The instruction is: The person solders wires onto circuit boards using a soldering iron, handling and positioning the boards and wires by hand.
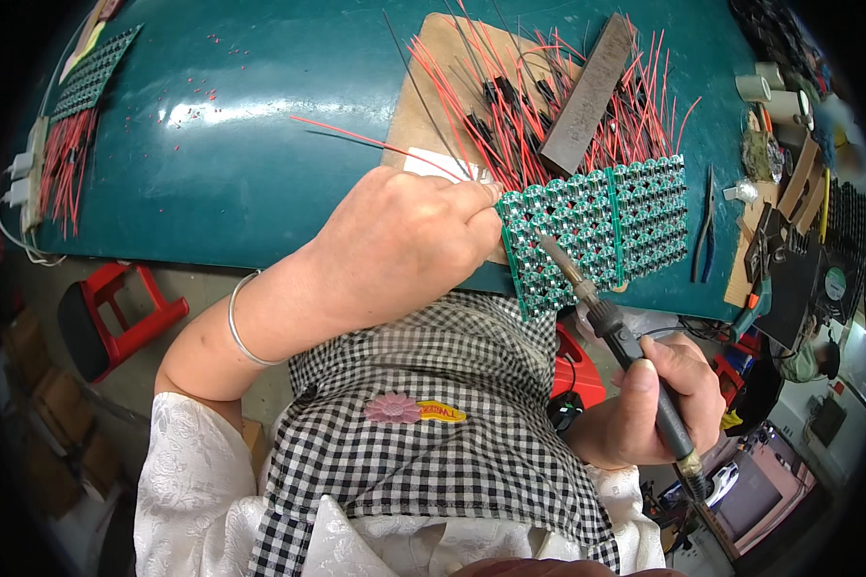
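My left hand [404,236] is closed in a pinch at the upper left corner of a green circuit board panel [649,216]. A thin red wire [356,137] runs from its fingertips out to the left, and a black wire seems to enter the same pinch; the gripped ends are hidden. In my right hand [669,399] is a soldering iron [606,317], held by its dark handle. Its tip points up and left, over the left part of the panel; whether it touches cannot be told. Many red and black wires [496,144] fan out beyond the panel.
A heavy metal bar [589,96] lies across the wires, on brown cardboard [414,115]. Pliers [705,226] lie right of the panel. More wired boards [96,72] and a power strip [34,173] are at far left. A red stool [130,308] stands below the green table [260,183].
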Tool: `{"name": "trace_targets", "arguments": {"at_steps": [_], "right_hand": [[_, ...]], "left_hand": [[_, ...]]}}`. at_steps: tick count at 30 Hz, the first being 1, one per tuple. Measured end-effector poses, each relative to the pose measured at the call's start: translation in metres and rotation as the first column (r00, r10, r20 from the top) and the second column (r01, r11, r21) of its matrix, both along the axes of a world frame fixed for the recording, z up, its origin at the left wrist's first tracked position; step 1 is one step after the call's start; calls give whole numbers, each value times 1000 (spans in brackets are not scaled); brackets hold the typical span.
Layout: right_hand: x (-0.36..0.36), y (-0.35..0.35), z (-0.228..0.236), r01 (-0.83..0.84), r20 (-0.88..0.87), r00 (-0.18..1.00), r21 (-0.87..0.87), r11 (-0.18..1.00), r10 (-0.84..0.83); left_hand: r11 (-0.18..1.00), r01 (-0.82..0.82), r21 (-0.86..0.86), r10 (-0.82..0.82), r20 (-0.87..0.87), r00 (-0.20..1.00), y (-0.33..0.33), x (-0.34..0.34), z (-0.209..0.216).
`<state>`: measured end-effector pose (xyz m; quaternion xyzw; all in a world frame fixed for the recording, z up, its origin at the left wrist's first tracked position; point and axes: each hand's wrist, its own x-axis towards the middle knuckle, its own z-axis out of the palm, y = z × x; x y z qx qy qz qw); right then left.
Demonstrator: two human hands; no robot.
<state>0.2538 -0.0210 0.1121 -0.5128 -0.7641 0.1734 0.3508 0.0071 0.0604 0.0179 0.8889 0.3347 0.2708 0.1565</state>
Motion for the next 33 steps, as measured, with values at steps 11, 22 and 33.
{"name": "trace_targets", "arguments": {"at_steps": [11, 22, 33], "right_hand": [[1, 1, -9, -74, -26, 997, 49, 996, 76], [35, -1, -37, 475, -288, 864, 202, 856, -412], [4, 143, -55, 5, 56, 998, 263, 965, -21]], "left_hand": [[1000, -3, -27, 3, 0, 1000, 0, 2, 1], [999, -49, -3, 49, 101, 994, -1, 2, -1], [984, -167, -61, 177, 216, 960, -30, 8, 11]]}}
